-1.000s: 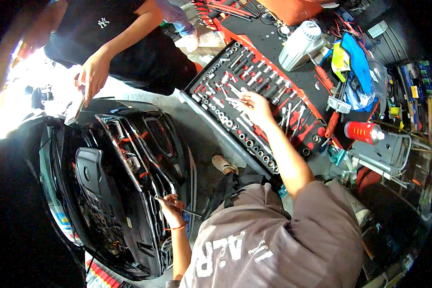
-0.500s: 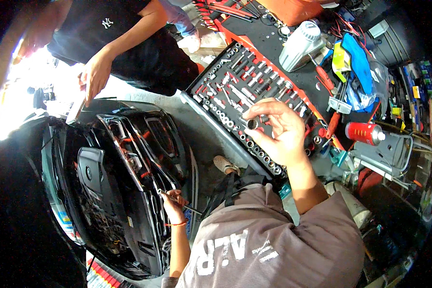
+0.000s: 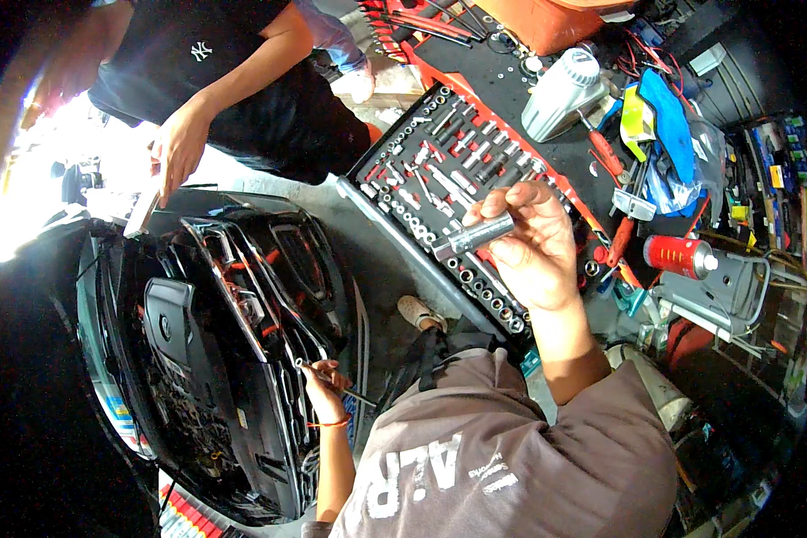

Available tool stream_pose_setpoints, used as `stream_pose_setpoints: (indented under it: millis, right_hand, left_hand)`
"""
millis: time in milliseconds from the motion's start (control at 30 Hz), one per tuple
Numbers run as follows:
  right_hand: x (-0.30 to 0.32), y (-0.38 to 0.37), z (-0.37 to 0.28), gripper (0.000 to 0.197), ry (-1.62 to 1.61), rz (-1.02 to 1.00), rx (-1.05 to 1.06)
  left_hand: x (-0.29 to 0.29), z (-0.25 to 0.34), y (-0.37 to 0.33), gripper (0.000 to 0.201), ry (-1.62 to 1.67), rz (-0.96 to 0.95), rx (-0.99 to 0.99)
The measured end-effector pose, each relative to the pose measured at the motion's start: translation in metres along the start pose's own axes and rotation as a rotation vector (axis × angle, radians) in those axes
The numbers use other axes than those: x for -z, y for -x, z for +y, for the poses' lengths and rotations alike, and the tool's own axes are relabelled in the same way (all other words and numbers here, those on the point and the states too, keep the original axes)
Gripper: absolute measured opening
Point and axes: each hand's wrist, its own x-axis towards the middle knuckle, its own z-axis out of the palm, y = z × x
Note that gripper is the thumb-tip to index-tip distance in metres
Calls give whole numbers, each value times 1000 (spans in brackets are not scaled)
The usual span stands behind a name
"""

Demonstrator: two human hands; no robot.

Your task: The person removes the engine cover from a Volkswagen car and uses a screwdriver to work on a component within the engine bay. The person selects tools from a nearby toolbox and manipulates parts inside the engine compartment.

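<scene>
My right hand (image 3: 536,247) is raised over the tool drawer (image 3: 394,220). Its thumb and fingers pinch a long silver deep socket (image 3: 477,235), which lies sideways with one end pointing left. Below it, the drawer's dark tray holds rows of sockets, bits and driver pieces. My left hand (image 3: 325,387) is lower, beside the front of a black car (image 3: 233,359). Its fingers wrap round a slim metal wrench (image 3: 360,396) with a rounded head, whose shaft sticks out to the right of the fist.
Atop the red-edged tool cart (image 3: 502,76) stand a grey bottle (image 3: 563,90), red-handled tools (image 3: 605,148) and a blue cloth (image 3: 668,117). A red spray can (image 3: 680,257) lies at the right. Across the car, another person's hand (image 3: 181,148) holds a flat pale object (image 3: 143,211).
My right hand has turned the deep socket from nearly end-on to sideways, so its full length shows. My left hand has stayed in place with the wrench.
</scene>
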Motion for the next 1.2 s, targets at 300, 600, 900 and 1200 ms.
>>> stream_pose_setpoints:
  millis: [300,600,900,1200]
  right_hand:
    - [82,9,65,29,594,85,-341]
    - [189,-8,132,25,1269,107,-209]
    - [200,-87,131,28,1587,-55,-281]
    - [197,-23,114,15,1470,214,-150]
  left_hand:
    - [-1,-2,0,68,-14,21,3]
    - [12,-11,3,66,15,45,28]
    - [14,-15,16,67,2,72,5]
    - [18,-23,16,68,5,73,40]
